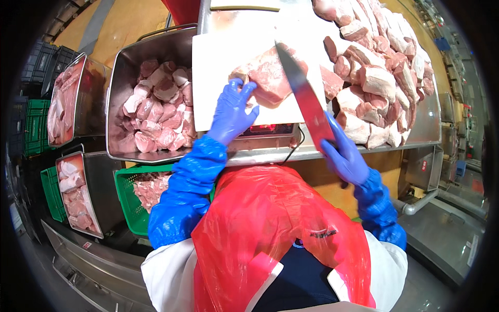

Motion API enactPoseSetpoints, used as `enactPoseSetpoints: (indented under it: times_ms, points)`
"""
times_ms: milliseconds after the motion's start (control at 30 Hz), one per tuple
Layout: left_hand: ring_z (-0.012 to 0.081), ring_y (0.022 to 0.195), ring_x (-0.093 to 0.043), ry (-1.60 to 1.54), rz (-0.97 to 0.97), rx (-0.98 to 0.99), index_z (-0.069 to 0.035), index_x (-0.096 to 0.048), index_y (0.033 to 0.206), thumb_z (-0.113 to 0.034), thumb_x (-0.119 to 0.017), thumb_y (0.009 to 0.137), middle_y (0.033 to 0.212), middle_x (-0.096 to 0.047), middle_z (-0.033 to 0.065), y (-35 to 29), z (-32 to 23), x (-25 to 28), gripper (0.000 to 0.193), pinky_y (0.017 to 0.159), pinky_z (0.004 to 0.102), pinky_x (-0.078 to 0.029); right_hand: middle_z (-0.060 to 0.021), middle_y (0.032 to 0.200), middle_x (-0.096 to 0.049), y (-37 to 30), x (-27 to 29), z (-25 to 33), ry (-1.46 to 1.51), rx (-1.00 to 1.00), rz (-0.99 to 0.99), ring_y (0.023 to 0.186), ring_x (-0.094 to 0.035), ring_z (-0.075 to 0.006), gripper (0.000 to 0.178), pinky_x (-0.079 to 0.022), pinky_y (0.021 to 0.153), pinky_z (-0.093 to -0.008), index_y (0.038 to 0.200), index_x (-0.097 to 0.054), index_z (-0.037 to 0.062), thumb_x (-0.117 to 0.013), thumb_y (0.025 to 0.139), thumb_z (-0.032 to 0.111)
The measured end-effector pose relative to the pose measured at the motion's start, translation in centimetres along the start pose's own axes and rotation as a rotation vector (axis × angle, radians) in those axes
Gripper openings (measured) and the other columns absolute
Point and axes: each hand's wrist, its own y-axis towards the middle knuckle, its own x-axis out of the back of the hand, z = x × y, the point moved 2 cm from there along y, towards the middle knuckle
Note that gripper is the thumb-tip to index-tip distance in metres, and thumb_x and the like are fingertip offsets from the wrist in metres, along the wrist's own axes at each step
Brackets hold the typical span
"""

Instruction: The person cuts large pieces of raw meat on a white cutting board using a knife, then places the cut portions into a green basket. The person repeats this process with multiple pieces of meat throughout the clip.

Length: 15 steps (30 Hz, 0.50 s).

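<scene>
On a white cutting board [213, 62] lies a large pale-pink piece of raw pork [273, 80]. My left hand [233, 109], in a blue glove, grips the pork's left end, with fingers bent over it and the thumb at its near edge. The right hand [345, 156], gloved the same, is closed round the handle of a long, broad knife [306, 96]. Its blade points away from me and slants left, passing over the pork's right side; whether it touches the meat I cannot tell. The blade reflects my red apron.
A big heap of pork pieces [379, 78] covers the steel table to the right. Left of the board stands a deep steel bin [117, 93] of cut chunks. Beyond it are steel tubs [78, 104] and a green basket [125, 192] of meat. A digital scale [267, 130] shows below the board.
</scene>
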Motion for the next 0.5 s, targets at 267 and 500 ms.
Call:
enactPoseSetpoints:
  times_ms: [267, 500]
  points:
    - [0.0338, 0.076, -0.056, -0.203, 0.084, -0.022, -0.006, -0.055, 0.081, -0.005, -0.065, 0.075, 0.078, -0.053, 0.0128, -0.2, 2.3, 0.0, 0.012, 0.069, 0.0447, -0.047, -0.0298, 0.097, -0.065, 16.4, -8.4, 1.1, -0.31, 0.042, -0.306, 0.076, -0.067, -0.0442, 0.075, -0.052, 0.072, -0.0528, 0.159, -0.016, 0.0179, -0.048, 0.092, 0.01]
    - [0.0354, 0.076, -0.057, -0.222, 0.049, 0.043, -0.003, -0.051, 0.077, -0.004, -0.062, 0.077, 0.076, -0.051, 0.0153, 1.3, 5.2, 1.4, 0.011, 0.069, 0.0445, -0.047, -0.0245, 0.086, -0.064, -1.8, -7.1, 1.7, -0.513, -0.22, 0.064, 0.075, -0.063, -0.0444, 0.083, -0.049, 0.067, -0.0531, 0.159, -0.018, 0.0244, -0.05, 0.086, 0.0]
